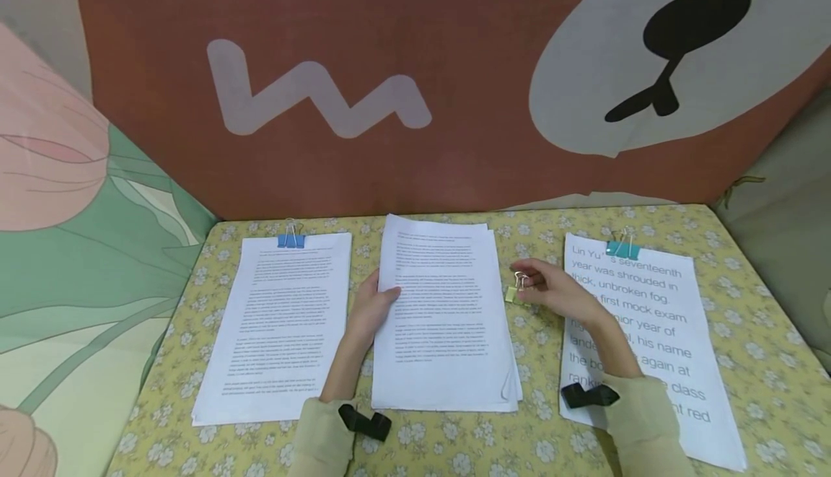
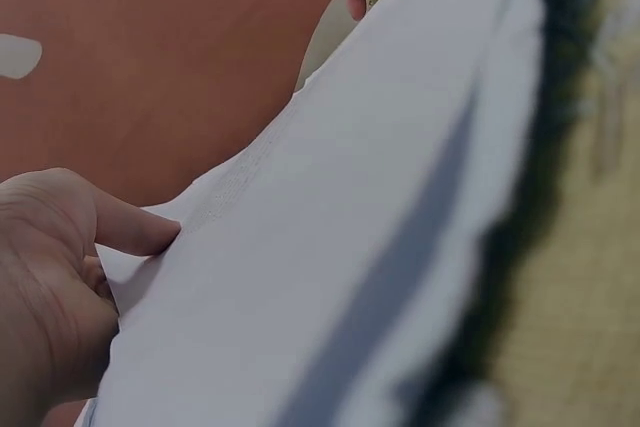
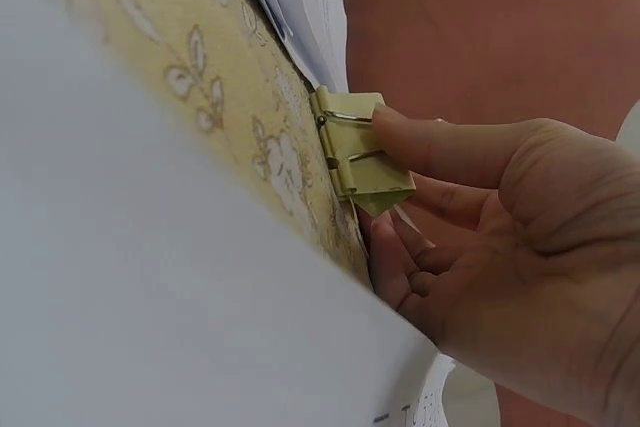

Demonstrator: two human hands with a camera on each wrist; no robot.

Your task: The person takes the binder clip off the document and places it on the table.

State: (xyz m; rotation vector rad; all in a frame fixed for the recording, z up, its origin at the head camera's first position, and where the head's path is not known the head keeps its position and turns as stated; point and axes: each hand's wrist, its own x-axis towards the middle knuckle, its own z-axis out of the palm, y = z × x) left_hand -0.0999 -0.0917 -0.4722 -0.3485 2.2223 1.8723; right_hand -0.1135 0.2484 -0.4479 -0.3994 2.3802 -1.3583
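A stack of printed paper (image 1: 441, 318) lies at the middle of the table, its sheets slightly uneven at the top and right edges. My left hand (image 1: 373, 305) grips the stack's left edge, thumb on top and fingers underneath; the left wrist view shows the thumb pressing the paper (image 2: 300, 247). To the right of the stack, my right hand (image 1: 558, 293) pinches a yellow-green binder clip (image 3: 360, 142) between thumb and fingers. The clip's wire handles show in the head view, and its body is beside the stack's right edge.
On the left lies a printed stack (image 1: 273, 318) with a blue binder clip (image 1: 291, 240) on its top edge. A large-print stack (image 1: 643, 347) with a teal binder clip (image 1: 623, 249) lies at the right, partly under my right forearm. Yellow floral cloth (image 1: 454, 455) covers the table.
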